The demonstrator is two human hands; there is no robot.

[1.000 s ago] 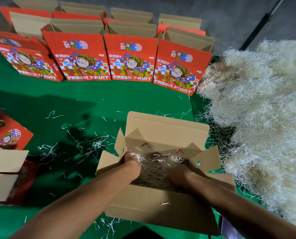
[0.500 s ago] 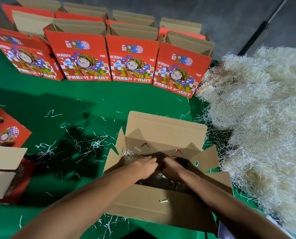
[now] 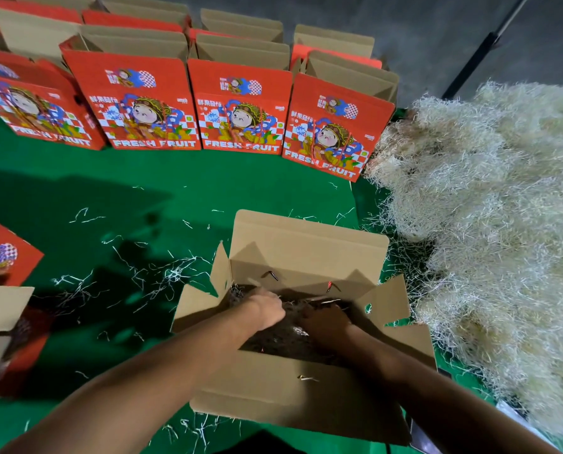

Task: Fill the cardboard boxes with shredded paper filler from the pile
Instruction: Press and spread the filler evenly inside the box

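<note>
Both hands down inside open box (image 3: 293, 401), flaps spread for access. Left hand (image 3: 267, 308) and right hand (image 3: 326, 322) on filler (image 3: 283, 339), likely pressing it flat; finger curl and any hold: cannot tell, shadowed. Pile (image 3: 489, 224) just right of box, within reach. Red boxes (image 3: 240, 106) in rows behind, tops open. Green surface (image 3: 142, 191) littered with loose shreds; grey floor (image 3: 421, 24) beyond.
</note>
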